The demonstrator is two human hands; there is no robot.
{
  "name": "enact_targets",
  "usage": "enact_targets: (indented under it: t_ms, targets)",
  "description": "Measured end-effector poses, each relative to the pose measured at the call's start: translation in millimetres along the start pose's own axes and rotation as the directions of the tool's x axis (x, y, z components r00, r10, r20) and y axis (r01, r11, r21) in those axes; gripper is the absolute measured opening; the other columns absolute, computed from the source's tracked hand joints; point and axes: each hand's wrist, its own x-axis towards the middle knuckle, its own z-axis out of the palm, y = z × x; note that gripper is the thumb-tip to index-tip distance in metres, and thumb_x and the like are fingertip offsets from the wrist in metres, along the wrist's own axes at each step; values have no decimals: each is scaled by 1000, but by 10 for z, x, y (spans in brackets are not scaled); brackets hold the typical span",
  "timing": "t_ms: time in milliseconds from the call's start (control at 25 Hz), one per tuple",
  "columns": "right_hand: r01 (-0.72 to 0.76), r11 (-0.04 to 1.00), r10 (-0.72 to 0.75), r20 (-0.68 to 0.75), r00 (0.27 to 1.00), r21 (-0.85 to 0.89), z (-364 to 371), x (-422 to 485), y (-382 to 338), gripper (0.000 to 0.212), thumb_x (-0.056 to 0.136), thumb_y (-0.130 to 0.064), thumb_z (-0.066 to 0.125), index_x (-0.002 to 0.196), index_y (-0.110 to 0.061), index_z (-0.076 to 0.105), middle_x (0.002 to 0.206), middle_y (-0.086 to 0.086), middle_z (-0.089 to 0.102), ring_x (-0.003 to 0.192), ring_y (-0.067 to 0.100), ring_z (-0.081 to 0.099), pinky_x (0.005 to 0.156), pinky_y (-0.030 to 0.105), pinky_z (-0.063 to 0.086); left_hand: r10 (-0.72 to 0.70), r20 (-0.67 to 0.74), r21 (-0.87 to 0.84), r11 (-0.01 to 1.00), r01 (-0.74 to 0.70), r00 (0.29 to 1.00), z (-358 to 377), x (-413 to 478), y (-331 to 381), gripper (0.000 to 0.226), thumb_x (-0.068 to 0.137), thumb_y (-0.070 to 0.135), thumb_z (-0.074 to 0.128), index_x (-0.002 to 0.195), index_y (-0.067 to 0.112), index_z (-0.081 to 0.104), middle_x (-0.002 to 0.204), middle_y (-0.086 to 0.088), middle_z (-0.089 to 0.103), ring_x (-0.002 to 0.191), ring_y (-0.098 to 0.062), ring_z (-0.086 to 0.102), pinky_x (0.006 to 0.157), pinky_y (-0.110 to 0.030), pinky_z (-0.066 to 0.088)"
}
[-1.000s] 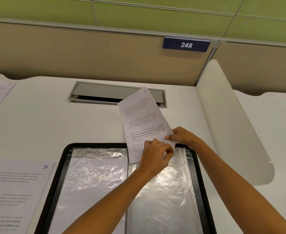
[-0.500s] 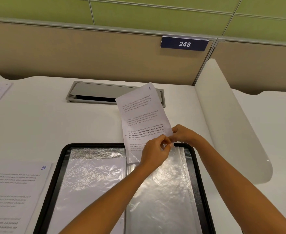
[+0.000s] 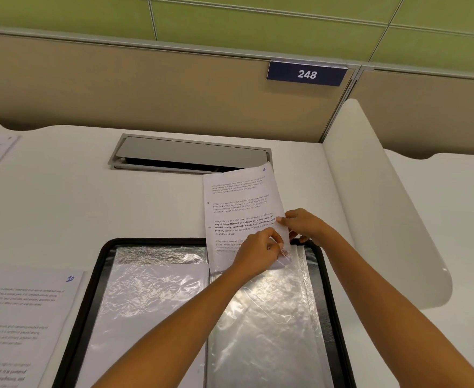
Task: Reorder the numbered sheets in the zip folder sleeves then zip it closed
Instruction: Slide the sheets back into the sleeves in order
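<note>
Showing the sheet marked 4 point(image 3: 241, 208) with its lower end tucked into the top of the right-hand clear sleeve point(image 3: 266, 317) of the open zip folder point(image 3: 101, 264). The left hand point(image 3: 258, 253) pinches the sleeve's upper edge with curled fingers. The right hand point(image 3: 303, 225) pinches the sheet's right edge. A sheet marked 10 point(image 3: 26, 317) lies on the desk point(image 3: 62, 205), left of the folder.

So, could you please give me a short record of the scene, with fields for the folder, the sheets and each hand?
folder: zip folder, open flat on the desk
held sheet: sheet 4, lower end in the right sleeve, rest sticking out
left hand: pinches the right sleeve's mouth
right hand: pinches sheet 4's right edge
loose sheet: sheet 10, on the desk left of the folder
</note>
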Motion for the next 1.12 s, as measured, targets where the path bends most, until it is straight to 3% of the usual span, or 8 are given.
enact_targets:
  t_ms: [80,200,440,600,680,800,960,1120]
  targets:
    - [18,1000,-17,-75,997,17,-1,37,35,16,97,-24,56,97,-9,63,93,8,67,75,18,61,57,25,39,12,-12,64,998,-11,1000,9,24,12,4,91,25,59,91,27,63,86,8,74,81,-10,68,77,-40,56]
    - [18,999,-17,26,1000,-36,-62,40,78,13,93,-18,62,81,-11,64,81,4,66,72,14,59,58,24,39,58,-112,186,982,-37,992,-3,53,25,5,90,28,62,91,28,67,94,10,68,83,-12,62,73,-35,53]
    - [42,988,-17,167,986,-151,-271,3,143,7,90,-18,66,96,-18,70,82,0,67,73,10,59,64,24,41,191,-220,290,949,-123,957,-46,133,-1,16,86,41,68,97,29,68,108,7,60,97,-10,54,93,-36,35]
    - [120,985,-101,145,984,-125,-306,16,183,13,89,-11,66,86,-23,71,75,-3,64,68,9,54,55,17,38,36,-529,316,935,158,848,-487,309,-161,33,92,40,60,121,24,57,128,-2,51,119,-21,45,99,-40,33]
    - [137,986,-123,138,983,-99,-306,18,201,13,88,-7,67,92,-17,73,79,-2,67,69,8,55,50,9,38,-164,-554,200,926,321,817,-779,387,-289,48,93,36,60,135,17,46,136,-9,47,125,-28,44,101,-43,36]
    - [153,984,-142,118,983,-88,-313,27,231,19,85,-4,69,102,-10,74,89,1,71,73,8,58,53,6,38,-368,-390,-132,930,344,844,-1012,470,-465,56,91,28,65,139,9,42,132,-12,56,116,-29,56,96,-41,45]
    - [142,988,-139,60,988,-57,-290,76,275,18,83,-10,72,100,-15,75,90,2,74,78,13,63,59,15,41,-413,-280,-371,879,300,867,-1069,508,-590,29,87,14,69,115,9,66,115,-11,69,99,-25,67,89,-40,55]
    - [100,988,-99,-14,995,120,-221,50,202,18,87,-26,71,100,-14,69,88,3,73,73,14,65,58,21,47,-394,-211,-445,854,270,895,-1078,413,-623,22,89,10,66,111,10,67,110,-7,70,96,-22,67,80,-35,56]
